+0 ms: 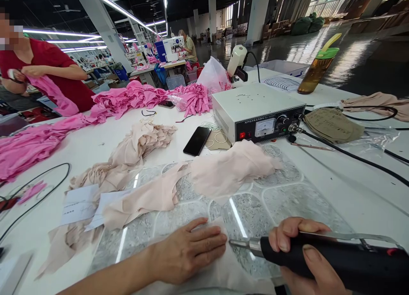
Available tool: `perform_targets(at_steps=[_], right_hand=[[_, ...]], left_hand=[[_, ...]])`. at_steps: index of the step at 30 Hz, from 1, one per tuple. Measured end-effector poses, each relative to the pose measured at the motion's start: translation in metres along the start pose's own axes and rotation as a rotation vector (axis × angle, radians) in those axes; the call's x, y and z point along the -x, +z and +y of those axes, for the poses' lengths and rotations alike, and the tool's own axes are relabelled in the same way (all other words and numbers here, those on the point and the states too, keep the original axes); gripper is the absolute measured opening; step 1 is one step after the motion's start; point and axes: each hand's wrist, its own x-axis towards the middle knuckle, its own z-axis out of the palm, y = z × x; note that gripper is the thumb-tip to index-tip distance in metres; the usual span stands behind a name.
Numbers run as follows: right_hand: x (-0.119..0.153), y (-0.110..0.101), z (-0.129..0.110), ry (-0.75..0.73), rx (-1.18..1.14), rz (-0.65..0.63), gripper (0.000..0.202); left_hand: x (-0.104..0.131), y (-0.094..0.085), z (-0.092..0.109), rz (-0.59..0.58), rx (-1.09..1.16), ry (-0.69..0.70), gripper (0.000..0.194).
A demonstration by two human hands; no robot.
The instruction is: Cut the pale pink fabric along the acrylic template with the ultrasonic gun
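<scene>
My left hand (188, 250) lies flat, fingers stretched out, on a pale pink fabric piece (228, 271). My right hand (306, 254) is wrapped round a black handheld ultrasonic tool (345, 256) with a metal tip. That tip points left and sits beside the fabric edge near my left fingertips; whether it touches is unclear. Under the fabric is a clear-coated, marble-patterned mat (281, 205). Beyond my hands lie a pale pink fabric pile (233, 165) and a separate pale strip (147, 199).
A control box (258, 112) with dial and red switch stands at the back, its black cable (358, 156) running right. Nearby are a phone (198, 141), a brown bottle (319, 69), pink fabric (128, 99) and beige fabric (137, 146). A person in red (54, 69) handles pink cloth at left.
</scene>
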Motion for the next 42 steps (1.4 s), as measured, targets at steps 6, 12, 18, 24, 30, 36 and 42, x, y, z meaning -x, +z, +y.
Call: perform_targets(at_steps=[6,12,18,24,30,36,42], right_hand=[[-0.002,0.007,-0.001,-0.029,-0.017,-0.007,0.007],[-0.003,0.006,-0.003,-0.021,-0.009,-0.052,0.007],[-0.004,0.007,-0.005,-0.033,0.014,-0.046,0.008],[-0.003,0.011,-0.010,-0.054,0.010,-0.004,0.009],[-0.002,0.011,-0.011,-0.038,-0.004,0.021,0.010],[-0.003,0.013,-0.012,-0.062,-0.005,0.029,0.011],[-0.003,0.007,-0.012,-0.050,0.002,0.006,0.011]], left_hand=[[-0.003,-0.001,0.000,0.007,-0.009,-0.002,0.038],[-0.002,0.003,0.001,0.027,-0.019,-0.011,0.034],[-0.002,0.005,0.002,-0.004,-0.034,-0.025,0.030],[-0.005,-0.002,0.002,-0.067,-0.031,-0.017,0.035],[-0.008,-0.011,0.002,-0.107,-0.030,-0.022,0.040],[-0.006,-0.007,0.004,-0.090,-0.056,-0.029,0.039],[-0.005,-0.005,0.003,-0.067,-0.117,-0.011,0.037]])
